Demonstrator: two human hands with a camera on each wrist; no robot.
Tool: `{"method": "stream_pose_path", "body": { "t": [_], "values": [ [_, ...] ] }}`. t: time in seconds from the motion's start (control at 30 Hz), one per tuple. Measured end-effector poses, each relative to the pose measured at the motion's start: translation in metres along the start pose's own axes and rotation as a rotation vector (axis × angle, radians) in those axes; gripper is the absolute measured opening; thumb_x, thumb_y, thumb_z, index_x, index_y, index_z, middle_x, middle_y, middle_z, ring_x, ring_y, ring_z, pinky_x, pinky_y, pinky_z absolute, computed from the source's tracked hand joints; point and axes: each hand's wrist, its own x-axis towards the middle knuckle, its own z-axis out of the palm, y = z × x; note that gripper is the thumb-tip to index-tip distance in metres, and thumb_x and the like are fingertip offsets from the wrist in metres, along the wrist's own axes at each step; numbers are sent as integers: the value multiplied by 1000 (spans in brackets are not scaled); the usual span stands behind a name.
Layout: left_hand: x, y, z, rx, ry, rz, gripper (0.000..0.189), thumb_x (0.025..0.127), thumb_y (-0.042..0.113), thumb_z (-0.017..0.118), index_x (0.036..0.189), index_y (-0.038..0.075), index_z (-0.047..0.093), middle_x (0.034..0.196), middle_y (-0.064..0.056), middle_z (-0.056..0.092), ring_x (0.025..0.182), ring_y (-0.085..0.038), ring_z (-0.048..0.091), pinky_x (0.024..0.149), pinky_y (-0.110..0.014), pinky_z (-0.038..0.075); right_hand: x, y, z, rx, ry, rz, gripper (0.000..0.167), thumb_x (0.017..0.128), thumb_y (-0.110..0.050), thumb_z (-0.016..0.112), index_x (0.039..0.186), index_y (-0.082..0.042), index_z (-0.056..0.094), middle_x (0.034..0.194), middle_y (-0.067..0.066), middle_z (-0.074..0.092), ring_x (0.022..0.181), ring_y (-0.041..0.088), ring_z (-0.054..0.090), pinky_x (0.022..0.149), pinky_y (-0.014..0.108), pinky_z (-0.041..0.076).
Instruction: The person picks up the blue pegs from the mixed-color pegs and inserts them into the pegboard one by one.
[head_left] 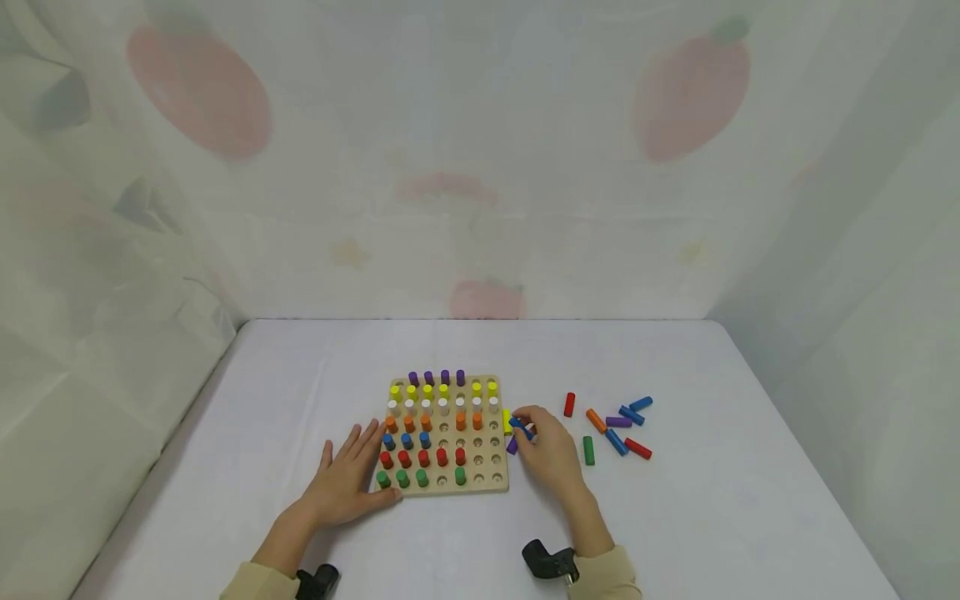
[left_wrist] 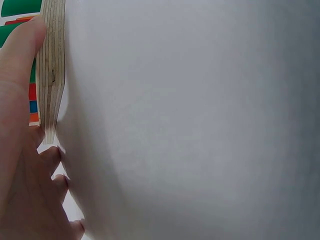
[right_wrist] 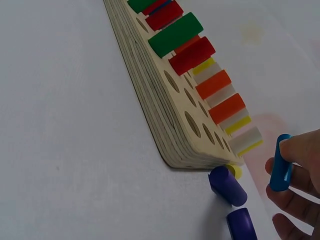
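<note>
A wooden peg board (head_left: 492,490) lies on the table, with rows of green, red, blue, orange, white, yellow and purple pegs upright in its holes; some holes on its right side are bare. My left hand (head_left: 348,482) rests along the board's left edge, fingers extended, thumb (left_wrist: 34,36) touching the front corner. Just right of the board, my right hand (head_left: 553,454) pinches a blue peg (right_wrist: 281,162) between thumb and fingers, above the table. Two purple pegs (right_wrist: 228,186) and a yellow peg (head_left: 507,422) lie between that hand and the board.
Farther right lie several loose pegs: a red peg (head_left: 570,405), an orange peg (head_left: 596,421), a green peg (head_left: 588,451), a purple peg (head_left: 618,422), another red peg (head_left: 638,448) and blue pegs (head_left: 617,442). A white sheet (head_left: 480,250) hangs behind the table.
</note>
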Motion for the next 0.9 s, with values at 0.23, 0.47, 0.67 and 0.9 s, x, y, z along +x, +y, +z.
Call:
{"method": "stream_pose_path", "body": {
  "t": [0.23,0.47,0.67,0.9],
  "values": [
    [0,1,-1,-1,6,3,103,69,70,61,147,14,23,153,-10,20,139,-38,15,103,-69,3,1,-8,6,47,1,-81,27,84,-12,64,112,-13,62,92,-4,64,74,4,55,61,16,47],
    [0,1,0,1,6,2,104,68,72,60,147,15,23,153,-9,21,139,-38,16,103,-69,3,1,-17,11,115,-32,-94,29,85,-13,64,114,-16,61,97,-4,65,79,5,59,65,20,51],
    [0,0,1,4,9,5,104,68,72,60,147,14,24,153,-10,21,139,-38,16,103,-69,4,3,-22,15,151,-23,-111,24,86,-14,64,110,-15,61,99,-3,66,81,6,60,68,22,53],
    [1,0,2,6,14,7,104,68,72,59,147,14,24,153,-10,22,139,-38,17,103,-69,4,4,-29,21,217,-26,-143,25,86,-12,63,112,-13,61,100,-5,63,84,6,59,71,20,52]
  ]
}}
